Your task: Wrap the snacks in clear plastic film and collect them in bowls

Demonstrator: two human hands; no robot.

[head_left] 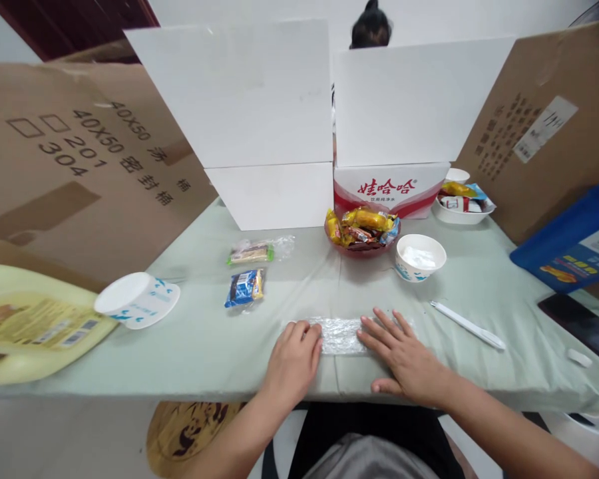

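A folded strip of clear, crinkled plastic film (340, 336) lies flat near the table's front edge. Over its left end, my left hand (293, 359) has its fingers bent and close together, closed on the film; the fingertips are partly hidden. My right hand (404, 356) rests open on the right end, palm down with fingers spread and thumb apart. Beyond the left hand lie a blue snack packet (244, 289) and a clear, green-edged packet (252, 253). Past the right hand stand a paper bowl (404, 269) with something white inside and a dark red bowl (349, 250) of wrapped snacks.
A white pen-like cutter (469, 324) and a dark phone (582, 326) lie at right, near a blue jug (574, 239). A paper bowl lies tipped (144, 309) by a yellow bottle (34, 326). White box panels (269, 100) and cardboard (80, 166) wall the table; a person's head shows behind.
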